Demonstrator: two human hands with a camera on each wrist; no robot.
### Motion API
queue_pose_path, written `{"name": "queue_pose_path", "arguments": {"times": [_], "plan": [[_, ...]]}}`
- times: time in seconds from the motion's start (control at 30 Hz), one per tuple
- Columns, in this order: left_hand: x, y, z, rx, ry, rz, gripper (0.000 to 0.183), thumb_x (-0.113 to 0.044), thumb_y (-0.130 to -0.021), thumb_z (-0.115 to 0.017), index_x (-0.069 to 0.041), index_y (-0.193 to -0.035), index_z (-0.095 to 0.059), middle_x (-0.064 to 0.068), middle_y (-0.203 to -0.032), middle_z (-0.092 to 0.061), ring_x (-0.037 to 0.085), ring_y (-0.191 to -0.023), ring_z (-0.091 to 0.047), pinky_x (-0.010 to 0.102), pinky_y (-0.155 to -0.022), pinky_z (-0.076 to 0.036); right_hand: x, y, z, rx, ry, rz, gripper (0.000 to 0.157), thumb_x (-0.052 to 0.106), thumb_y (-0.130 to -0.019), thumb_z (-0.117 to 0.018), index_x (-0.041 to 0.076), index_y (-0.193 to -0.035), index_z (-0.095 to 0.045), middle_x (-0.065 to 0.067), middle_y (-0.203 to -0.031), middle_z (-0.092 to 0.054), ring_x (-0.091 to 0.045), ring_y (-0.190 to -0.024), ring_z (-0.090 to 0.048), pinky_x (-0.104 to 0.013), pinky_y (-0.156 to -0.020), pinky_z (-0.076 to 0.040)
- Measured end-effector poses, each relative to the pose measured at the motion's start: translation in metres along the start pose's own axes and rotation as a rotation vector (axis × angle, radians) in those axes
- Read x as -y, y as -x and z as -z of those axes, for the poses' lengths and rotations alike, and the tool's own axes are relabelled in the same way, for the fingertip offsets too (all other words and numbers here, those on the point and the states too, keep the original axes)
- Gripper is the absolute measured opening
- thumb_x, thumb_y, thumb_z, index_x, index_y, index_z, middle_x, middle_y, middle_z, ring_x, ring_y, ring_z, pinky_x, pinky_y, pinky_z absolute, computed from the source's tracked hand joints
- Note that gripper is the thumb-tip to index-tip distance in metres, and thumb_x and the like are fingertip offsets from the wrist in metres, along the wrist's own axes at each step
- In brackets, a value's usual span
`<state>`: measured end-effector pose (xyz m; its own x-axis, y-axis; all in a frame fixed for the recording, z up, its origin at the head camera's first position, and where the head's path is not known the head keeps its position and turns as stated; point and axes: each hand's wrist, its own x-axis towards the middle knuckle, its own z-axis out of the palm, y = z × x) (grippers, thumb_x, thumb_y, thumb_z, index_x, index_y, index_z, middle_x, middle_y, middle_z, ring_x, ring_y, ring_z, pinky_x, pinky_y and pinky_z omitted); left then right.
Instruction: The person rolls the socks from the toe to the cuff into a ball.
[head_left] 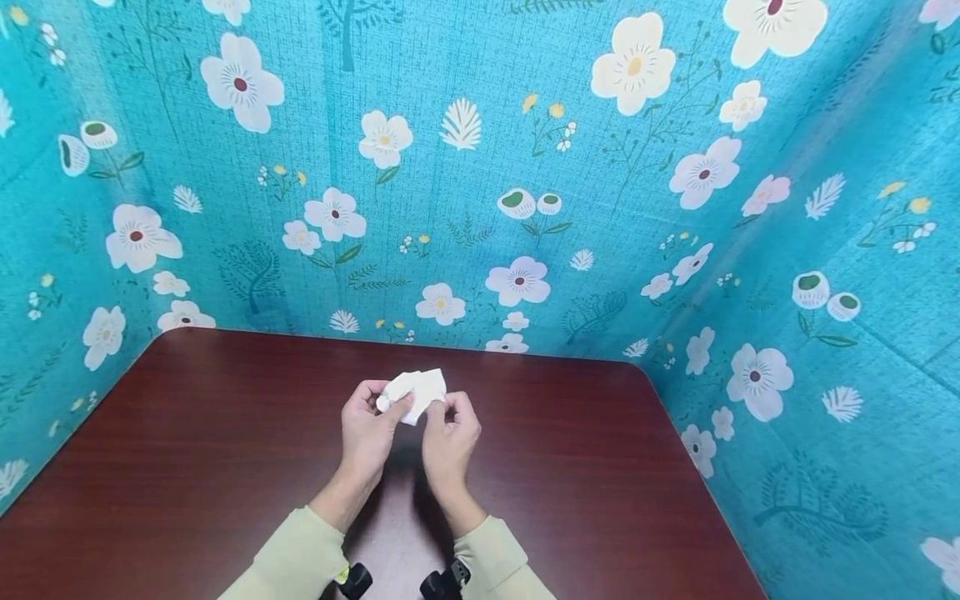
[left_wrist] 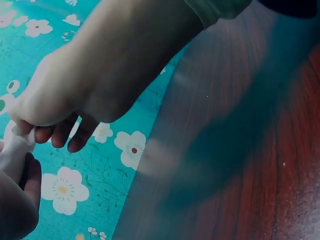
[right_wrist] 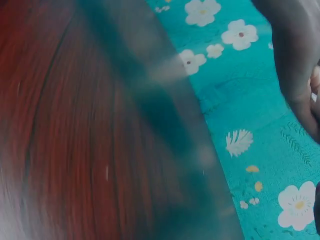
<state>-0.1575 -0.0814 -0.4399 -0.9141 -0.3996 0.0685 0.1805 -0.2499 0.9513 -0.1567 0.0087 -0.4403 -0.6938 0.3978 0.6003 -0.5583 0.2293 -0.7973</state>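
Observation:
Both hands hold a small, soft, crumpled white piece [head_left: 424,388] that looks like tissue or thin cloth, raised over the far half of the table. My left hand [head_left: 366,432] pinches its left side between thumb and fingers. The right hand [head_left: 450,437] grips the lower right edge with curled fingers. In the left wrist view, the white piece [left_wrist: 14,154] stretches between the left hand [left_wrist: 65,95] above and the right hand [left_wrist: 17,210] below. Only part of the right hand [right_wrist: 296,65] shows at the right wrist view's edge, where the white piece is mostly hidden.
A dark red-brown wooden table [head_left: 225,433] with rounded far corners lies under the hands. Teal flowered fabric [head_left: 450,208] hangs behind it and along both sides. Small black devices [head_left: 356,581] are strapped at the wrists, below pale sleeves [head_left: 296,554].

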Motion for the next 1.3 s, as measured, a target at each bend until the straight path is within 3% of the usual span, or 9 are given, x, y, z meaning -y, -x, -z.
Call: {"name": "queue_pose_path", "arguments": {"times": [0.1, 0.23, 0.4, 0.5, 0.6, 0.77, 1.03, 1.17, 1.3], "plan": [[0.000, 0.000, 0.000, 0.008, -0.004, -0.035, 0.027, 0.008, -0.081, -0.077, 0.006, -0.101, -0.059, 0.007, -0.091, -0.067, 0.012, -0.079, -0.063, 0.022, -0.063, -0.054, 0.000, 0.001, -0.001, 0.033, -0.034, -0.083, 0.022, -0.017, -0.080, -0.054, 0.001, -0.068, -0.049, -0.001, -0.059, -0.044, -0.008, -0.058, -0.043, -0.022, -0.051, -0.036], [0.000, -0.004, 0.005, 0.014, -0.021, -0.077, 0.028, 0.012, -0.081, -0.075, 0.007, -0.103, -0.058, 0.007, -0.095, -0.069, 0.010, -0.083, -0.064, 0.021, -0.065, -0.054, -0.015, 0.004, 0.005, 0.191, -0.049, -0.115, 0.017, -0.015, -0.080, -0.059, -0.001, -0.076, -0.049, -0.006, -0.066, -0.048, -0.012, -0.062, -0.046, -0.023, -0.054, -0.038], [-0.003, -0.009, 0.015, 0.082, -0.064, -0.093, 0.031, 0.016, -0.079, -0.074, 0.007, -0.105, -0.058, 0.006, -0.099, -0.069, 0.009, -0.079, -0.063, 0.022, -0.058, -0.053, -0.031, -0.005, 0.021, 0.417, -0.197, -0.224, 0.030, -0.005, -0.088, -0.065, -0.007, -0.115, -0.053, -0.018, -0.098, -0.063, -0.018, -0.081, -0.061, -0.023, -0.070, -0.051], [-0.005, -0.010, 0.019, 0.150, -0.091, -0.096, 0.032, 0.014, -0.081, -0.074, 0.007, -0.107, -0.057, 0.007, -0.101, -0.068, 0.009, -0.078, -0.062, 0.022, -0.056, -0.052, -0.031, -0.017, 0.026, 0.547, -0.286, -0.333, 0.042, 0.005, -0.094, -0.068, -0.004, -0.132, -0.053, -0.020, -0.108, -0.066, -0.022, -0.086, -0.067, -0.039, -0.077, -0.058], [-0.005, -0.010, 0.020, 0.203, -0.082, -0.106, 0.032, 0.015, -0.081, -0.074, 0.007, -0.108, -0.057, 0.011, -0.104, -0.066, 0.010, -0.082, -0.062, 0.022, -0.062, -0.053, -0.029, -0.026, 0.028, 0.640, -0.325, -0.391, 0.037, 0.008, -0.094, -0.070, -0.003, -0.128, -0.060, -0.019, -0.105, -0.070, -0.027, -0.082, -0.070, -0.053, -0.077, -0.056], [0.000, -0.011, 0.019, 0.230, -0.107, -0.202, 0.033, 0.016, -0.081, -0.073, 0.005, -0.108, -0.058, 0.016, -0.108, -0.065, 0.012, -0.088, -0.062, 0.021, -0.068, -0.054, -0.024, -0.023, 0.026, 0.606, -0.283, -0.376, 0.026, 0.001, -0.092, -0.071, -0.008, -0.115, -0.066, -0.019, -0.101, -0.072, -0.027, -0.081, -0.072, -0.051, -0.077, -0.057], [0.000, -0.009, 0.020, 0.174, -0.507, -0.658, 0.045, 0.009, -0.071, -0.081, -0.008, -0.109, -0.063, 0.007, -0.128, -0.057, 0.017, -0.101, -0.055, 0.023, -0.059, -0.045, -0.018, -0.012, 0.019, 0.491, -0.208, -0.337, 0.024, -0.008, -0.088, -0.071, -0.010, -0.112, -0.066, -0.022, -0.103, -0.072, -0.033, -0.090, -0.071, -0.050, -0.078, -0.056], [-0.001, -0.011, 0.021, 0.188, -0.495, -0.655, 0.043, 0.009, -0.072, -0.081, -0.007, -0.108, -0.063, 0.009, -0.123, -0.059, 0.022, -0.103, -0.057, 0.023, -0.062, -0.046, -0.019, -0.011, 0.020, 0.495, -0.228, -0.327, 0.026, -0.003, -0.089, -0.073, -0.006, -0.114, -0.068, -0.017, -0.104, -0.073, -0.025, -0.092, -0.072, -0.040, -0.079, -0.058], [0.000, -0.014, 0.024, 0.198, -0.452, -0.499, 0.046, 0.008, -0.077, -0.079, -0.006, -0.117, -0.061, 0.011, -0.124, -0.061, 0.021, -0.108, -0.058, 0.018, -0.075, -0.047, -0.021, -0.009, 0.023, 0.523, -0.239, -0.308, 0.029, 0.003, -0.090, -0.074, -0.003, -0.117, -0.068, -0.014, -0.109, -0.073, -0.018, -0.095, -0.071, -0.031, -0.081, -0.057]]}}
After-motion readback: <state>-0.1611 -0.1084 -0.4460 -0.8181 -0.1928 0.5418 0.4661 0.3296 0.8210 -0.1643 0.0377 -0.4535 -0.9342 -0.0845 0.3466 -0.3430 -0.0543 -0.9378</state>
